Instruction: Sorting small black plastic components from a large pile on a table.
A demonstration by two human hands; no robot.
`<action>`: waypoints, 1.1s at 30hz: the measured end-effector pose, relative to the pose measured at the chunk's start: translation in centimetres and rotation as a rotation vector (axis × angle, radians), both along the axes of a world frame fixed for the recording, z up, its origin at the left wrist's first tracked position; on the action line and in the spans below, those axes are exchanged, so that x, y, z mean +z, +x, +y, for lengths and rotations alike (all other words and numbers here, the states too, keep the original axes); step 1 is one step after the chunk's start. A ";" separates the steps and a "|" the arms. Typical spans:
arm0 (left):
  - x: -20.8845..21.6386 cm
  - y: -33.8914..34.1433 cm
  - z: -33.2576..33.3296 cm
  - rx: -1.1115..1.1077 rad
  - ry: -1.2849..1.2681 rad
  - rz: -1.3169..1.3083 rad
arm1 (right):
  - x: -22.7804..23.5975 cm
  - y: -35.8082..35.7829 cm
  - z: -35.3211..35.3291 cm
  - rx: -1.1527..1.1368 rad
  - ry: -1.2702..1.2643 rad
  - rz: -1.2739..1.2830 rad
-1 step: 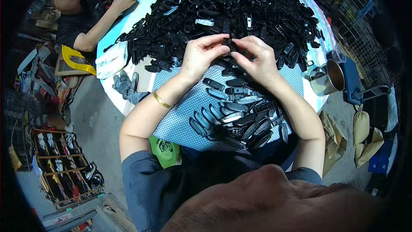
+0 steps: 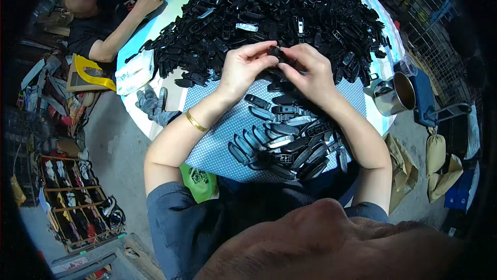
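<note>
Both hands meet over the near edge of a large heap of black plastic parts. My left hand pinches a small black plastic part between thumb and fingertips. From the other side, my right hand grips the same part with thumb and forefinger; its exact shape is mostly hidden by the fingers. Below the hands, several oblong black pieces lie on a blue patterned cloth, some in a slanted row. A gold bracelet circles my left wrist.
Left of the cloth lie a grey glove and a white bag. A metal pot stands at the table's right edge. Another person works at the far left. A green basin is below the cloth, and a compartmented rack on the floor.
The fingers of my right hand have shifted slightly around the small black part. Its position between the hands is nearly the same.
</note>
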State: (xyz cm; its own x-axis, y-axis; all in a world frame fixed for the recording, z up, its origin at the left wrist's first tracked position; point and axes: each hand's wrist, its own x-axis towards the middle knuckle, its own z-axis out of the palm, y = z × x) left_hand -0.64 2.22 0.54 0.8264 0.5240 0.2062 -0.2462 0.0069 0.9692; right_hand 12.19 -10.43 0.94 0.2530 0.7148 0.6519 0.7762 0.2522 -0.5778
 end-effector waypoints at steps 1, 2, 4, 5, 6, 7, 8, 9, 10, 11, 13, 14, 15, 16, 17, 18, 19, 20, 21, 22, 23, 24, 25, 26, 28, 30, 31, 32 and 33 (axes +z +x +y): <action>0.2 0.0 -0.6 0.014 0.039 0.023 | -0.1 0.0 0.0 -0.037 0.027 -0.087; 0.4 0.0 -0.9 0.029 0.079 0.045 | -0.3 0.0 0.0 -0.073 0.055 -0.173; 0.6 -0.2 -1.1 0.036 0.074 0.043 | -0.4 -0.2 0.1 -0.072 0.033 -0.168; 0.7 -0.2 -1.1 0.042 0.069 0.040 | -0.4 -0.2 0.2 -0.072 0.010 -0.163; 0.7 -0.2 -1.1 0.019 0.056 0.018 | -0.4 -0.3 0.2 -0.075 0.009 -0.164; 0.7 -0.2 -1.0 0.017 0.055 0.018 | -0.3 -0.2 0.3 -0.089 -0.025 -0.089; 0.6 -0.2 -0.7 -0.009 0.060 0.012 | -0.3 -0.2 0.4 -0.104 -0.058 -0.014; 0.5 -0.2 -0.6 -0.033 0.066 0.007 | -0.5 0.0 0.4 -0.104 -0.058 -0.014; 0.4 -0.1 -0.4 -0.059 0.038 -0.004 | -0.9 0.3 0.4 0.004 -0.165 0.118; 0.4 -0.3 -0.4 -0.059 0.038 -0.003 | -1.1 0.4 0.4 0.113 -0.273 0.249; 0.6 -0.5 -0.1 -0.110 0.144 -0.003 | -0.5 -0.1 0.0 0.097 -0.298 0.215; 0.3 -0.4 0.3 -0.118 0.170 -0.008 | -0.6 -0.1 0.0 0.062 -0.226 0.088; 0.3 -0.4 0.2 -0.119 0.169 -0.006 | -0.5 -0.2 -0.1 0.027 -0.154 -0.039; 0.4 -0.4 0.1 -0.104 0.193 -0.011 | -0.4 -0.1 -0.2 0.026 -0.156 -0.037; 0.5 -0.3 -0.1 -0.089 0.217 -0.015 | -0.2 -0.1 -0.2 0.013 -0.190 -0.030; 0.5 -0.3 -0.1 -0.085 0.217 -0.014 | 0.1 0.0 -0.2 0.005 -0.222 -0.024; 0.4 -0.1 0.1 -0.128 0.079 0.019 | 0.4 0.0 -0.1 -0.003 -0.254 -0.018; 0.4 0.0 0.3 -0.171 -0.058 0.051 | 0.9 0.3 -0.3 -0.001 -0.382 0.039; 0.4 0.2 0.5 -0.171 -0.058 0.050 | 1.4 0.9 -0.4 0.035 -0.471 0.020; 0.3 0.2 0.8 -0.160 0.087 0.105 | 1.2 1.8 -0.4 0.083 -0.543 -0.014; 0.2 0.1 1.0 -0.148 0.232 0.159 | 0.9 2.5 -0.4 0.131 -0.616 -0.048; 0.9 -0.1 1.1 -0.091 0.438 0.198 | 0.5 2.9 -0.7 0.126 -0.616 -0.047; 0.8 -0.2 1.4 -0.096 0.438 0.197 | 0.1 3.2 -0.9 0.203 -0.622 -0.091; 0.6 -0.1 1.6 -0.097 0.761 0.244 | -0.1 3.5 -1.1 0.280 -0.627 -0.134; 0.1 -0.6 1.5 -0.121 1.156 0.312 | 0.3 3.4 -1.2 0.368 -0.680 -0.161; -1.0 -0.6 1.0 -0.133 1.189 0.307 | 1.0 3.2 -1.3 0.472 -0.757 -0.182; -0.8 -0.7 0.7 -0.149 1.221 0.313 | 1.8 3.3 -1.4 0.475 -0.757 -0.183; -1.1 -0.6 0.4 -0.132 1.202 0.296 | 2.8 3.6 -1.4 0.553 -0.909 -0.186; -1.6 -0.6 0.0 -0.111 1.187 0.281 | 3.4 3.7 -1.3 0.633 -1.058 -0.192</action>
